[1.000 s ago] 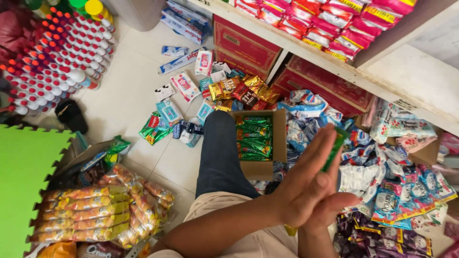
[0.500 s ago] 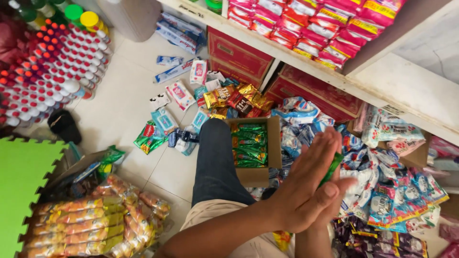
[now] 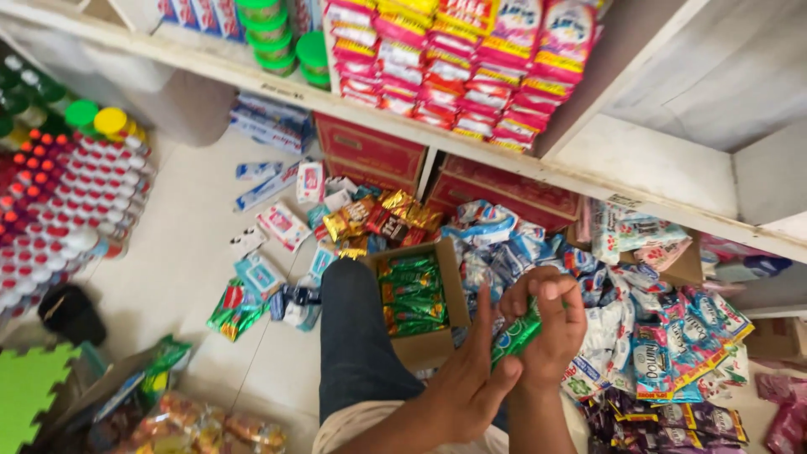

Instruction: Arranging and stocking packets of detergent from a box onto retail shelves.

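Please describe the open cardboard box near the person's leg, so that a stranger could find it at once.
Look below the long white shelf, on the floor beside the person's jeans-clad leg. The open cardboard box stands there; only it holds neat rows of green sachets, while loose packets surround it.

Pale tiled floor [image 3: 181, 252], white wooden shelf [image 3: 471, 147] along the wall, even daylight

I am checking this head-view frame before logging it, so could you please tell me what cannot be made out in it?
- Small green foil packet, head view: mostly covered by the right hand and left hand, so its full shape is hidden.
- Open brown cardboard box of green packets, head view: near edge hidden behind the dark-trousered leg and left hand.
- Clear-wrapped orange snack bundle: cut off by the bottom edge and blurred.
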